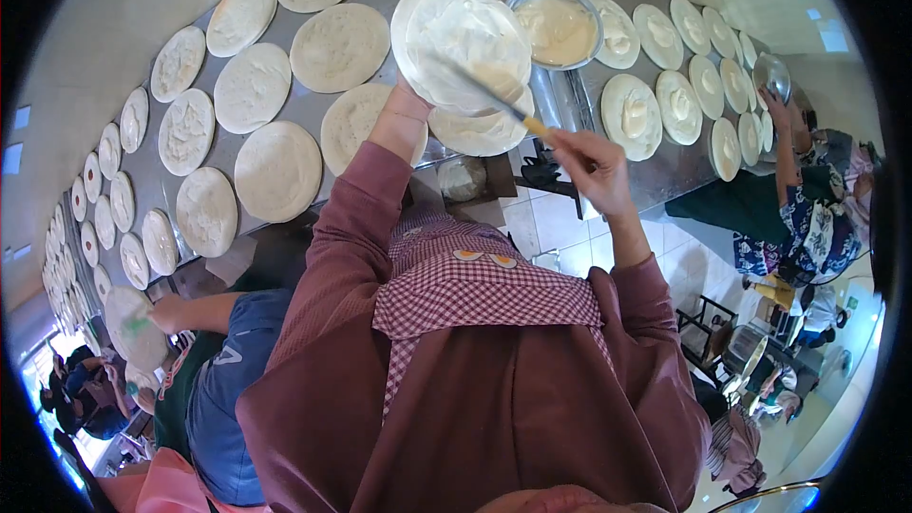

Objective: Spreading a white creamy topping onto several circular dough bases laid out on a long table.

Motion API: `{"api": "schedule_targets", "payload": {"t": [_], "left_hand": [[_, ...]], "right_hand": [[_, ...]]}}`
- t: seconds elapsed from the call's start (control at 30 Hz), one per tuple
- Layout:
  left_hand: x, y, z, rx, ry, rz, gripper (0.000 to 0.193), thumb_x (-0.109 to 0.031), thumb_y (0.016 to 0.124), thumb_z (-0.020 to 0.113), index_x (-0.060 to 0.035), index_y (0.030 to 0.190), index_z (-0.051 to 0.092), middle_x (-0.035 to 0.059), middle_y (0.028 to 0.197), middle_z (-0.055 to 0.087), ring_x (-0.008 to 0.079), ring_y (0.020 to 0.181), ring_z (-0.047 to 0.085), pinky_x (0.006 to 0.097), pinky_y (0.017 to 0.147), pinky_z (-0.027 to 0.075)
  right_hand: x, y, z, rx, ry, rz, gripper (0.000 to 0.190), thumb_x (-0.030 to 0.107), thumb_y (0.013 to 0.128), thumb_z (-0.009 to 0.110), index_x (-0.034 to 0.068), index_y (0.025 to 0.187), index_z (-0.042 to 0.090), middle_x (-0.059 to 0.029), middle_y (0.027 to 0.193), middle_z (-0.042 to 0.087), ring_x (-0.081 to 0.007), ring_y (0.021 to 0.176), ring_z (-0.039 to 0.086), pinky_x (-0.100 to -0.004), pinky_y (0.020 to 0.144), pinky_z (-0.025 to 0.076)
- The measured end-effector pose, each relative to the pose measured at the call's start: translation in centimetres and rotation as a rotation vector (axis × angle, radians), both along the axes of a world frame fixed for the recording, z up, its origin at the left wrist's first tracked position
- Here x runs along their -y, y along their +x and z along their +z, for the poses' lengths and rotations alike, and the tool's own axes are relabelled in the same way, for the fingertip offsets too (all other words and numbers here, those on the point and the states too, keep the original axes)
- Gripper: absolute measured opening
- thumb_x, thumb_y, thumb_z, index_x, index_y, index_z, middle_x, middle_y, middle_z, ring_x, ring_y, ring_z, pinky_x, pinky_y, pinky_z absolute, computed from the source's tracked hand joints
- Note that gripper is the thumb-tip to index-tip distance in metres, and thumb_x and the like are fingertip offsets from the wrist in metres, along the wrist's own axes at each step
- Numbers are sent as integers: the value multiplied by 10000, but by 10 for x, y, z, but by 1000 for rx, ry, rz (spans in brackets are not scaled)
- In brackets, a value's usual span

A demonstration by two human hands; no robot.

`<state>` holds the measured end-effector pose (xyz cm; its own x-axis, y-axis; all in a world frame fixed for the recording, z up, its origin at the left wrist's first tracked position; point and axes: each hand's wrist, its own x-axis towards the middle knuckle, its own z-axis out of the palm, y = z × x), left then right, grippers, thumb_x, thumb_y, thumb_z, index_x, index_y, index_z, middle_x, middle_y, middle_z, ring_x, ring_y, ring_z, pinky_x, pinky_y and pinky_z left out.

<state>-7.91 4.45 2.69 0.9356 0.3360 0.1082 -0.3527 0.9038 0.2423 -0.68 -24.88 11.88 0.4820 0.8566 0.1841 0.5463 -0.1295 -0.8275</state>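
My left hand (pixel 411 101) supports a round flatbread (pixel 467 28) from below, most of the fingers hidden under it. A pale cream coats much of its top, with a thicker, yellower patch near the lower edge. In my right hand (pixel 593 165) is a spreading spatula (pixel 491 95) with a yellow handle. Its long metal blade lies across the cream. Partly beneath the held bread, another cream-coated flatbread (pixel 481 134) sits at the table edge. Beside the held bread, on its right, stands a metal bowl (pixel 597 23) of yellowish cream (pixel 552 27).
Many plain flatbreads (pixel 278 171) cover the metal table (pixel 299 110) to the left. Rows of flatbreads with cream dollops (pixel 632 116) lie on the right-hand table (pixel 645 182). A co-worker's hands (pixel 778 110) hold a bowl there; another co-worker's hand (pixel 167 313) is at a bread on the left.
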Motion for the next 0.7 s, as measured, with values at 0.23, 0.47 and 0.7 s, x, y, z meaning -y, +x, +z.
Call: {"api": "schedule_targets", "payload": {"t": [0.23,0.47,0.7], "left_hand": [[2,-3,22,-9,19,62,512,-408,961,419,-102,1372,421,112,1348,512,294,1220,504,464,1018,432],[-8,-8,11,171,-52,-11,533,-433,962,397,-103,1380,414,117,1370,490,300,1225,496,467,1029,417],[-6,-6,16,57,-35,90,540,-447,963,381,-106,1381,414,123,1382,475,302,1236,484,474,1034,409]], "right_hand": [[-5,9,-8,210,-43,-299,259,30,821,671,9,1079,676,-73,766,626,-125,577,538,-262,516,422],[-5,-7,3,74,-36,-46,262,40,827,674,4,1085,670,-79,729,610,-118,564,511,-259,516,409],[-21,-3,-22,104,33,-312,256,61,845,663,-2,1093,664,-69,685,582,-113,564,493,-253,509,387]]}}
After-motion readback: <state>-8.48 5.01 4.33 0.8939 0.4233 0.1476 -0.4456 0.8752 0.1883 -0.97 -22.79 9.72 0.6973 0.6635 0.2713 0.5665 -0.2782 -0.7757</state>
